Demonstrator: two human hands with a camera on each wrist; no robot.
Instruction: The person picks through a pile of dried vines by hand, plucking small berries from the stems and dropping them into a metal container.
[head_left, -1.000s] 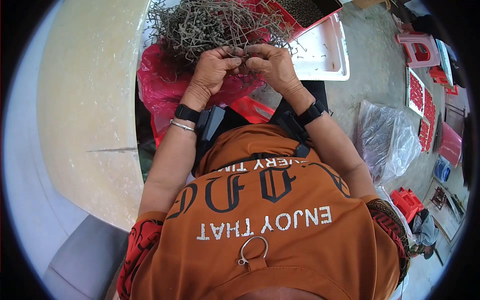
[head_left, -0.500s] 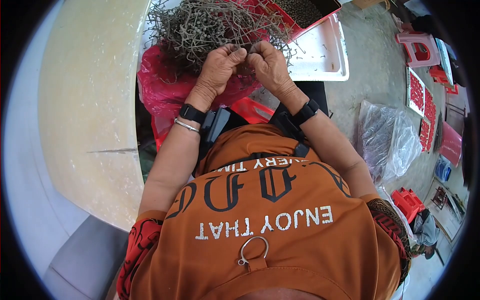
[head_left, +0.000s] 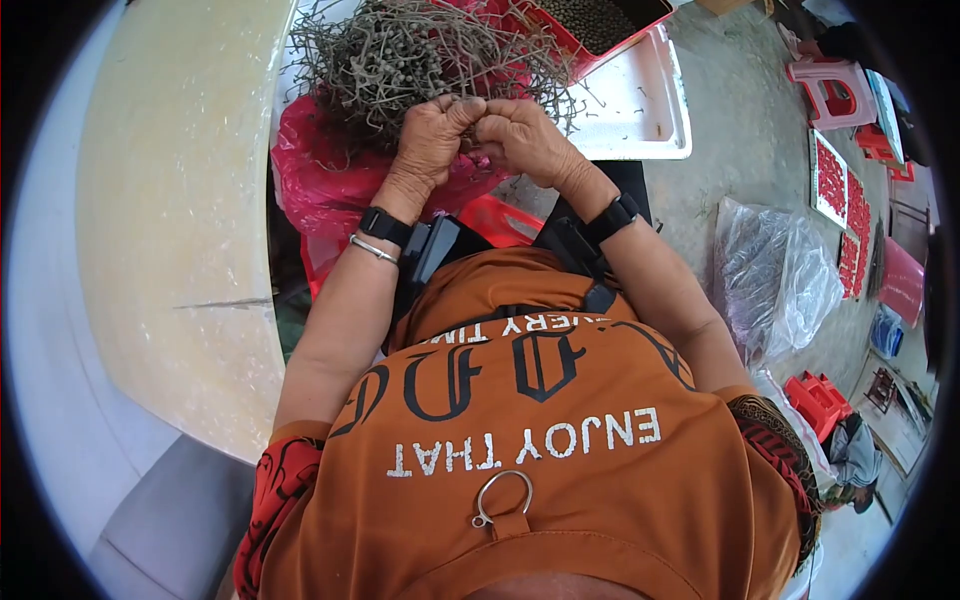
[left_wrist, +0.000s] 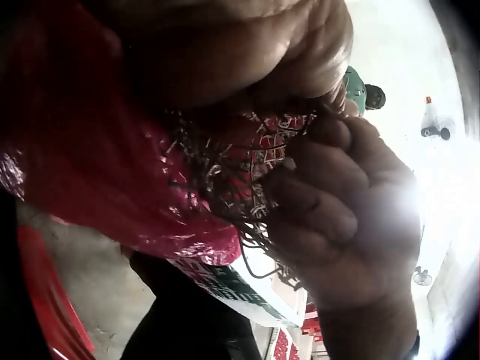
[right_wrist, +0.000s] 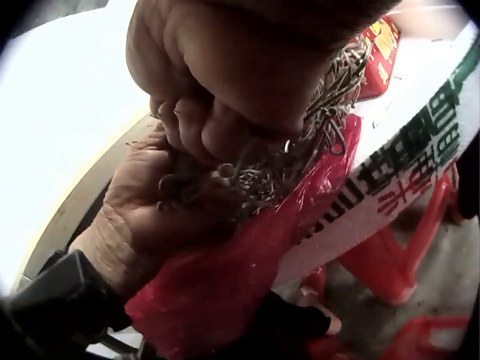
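Note:
Both hands meet over the near edge of a tangled heap of dried, greyish stalks (head_left: 390, 60) with small round heads. My left hand (head_left: 430, 140) has thumb and forefinger pinched together at the stalks. Right beside it, my right hand (head_left: 535, 145) pinches too, its fingertips against the left hand's. In the left wrist view the right hand's fingers (left_wrist: 315, 195) are curled in among thin wiry stems. What lies between the fingertips is mostly hidden. Under the heap spreads a crinkled pink plastic bag (head_left: 315, 175).
A white foam box (head_left: 650, 135) lies under the heap, carrying a red box (head_left: 600, 68) of small round brown beads or berries. A pale curved tabletop (head_left: 180, 200) stands at left. On the floor at right are a clear plastic bag (head_left: 770, 275), trays of red pieces (head_left: 830, 180) and stools (head_left: 840, 95).
The hands drew slightly apart and tilted half a second ago, and now their fingertips are together again, the right hand turned more across toward the left. The heap looks much the same.

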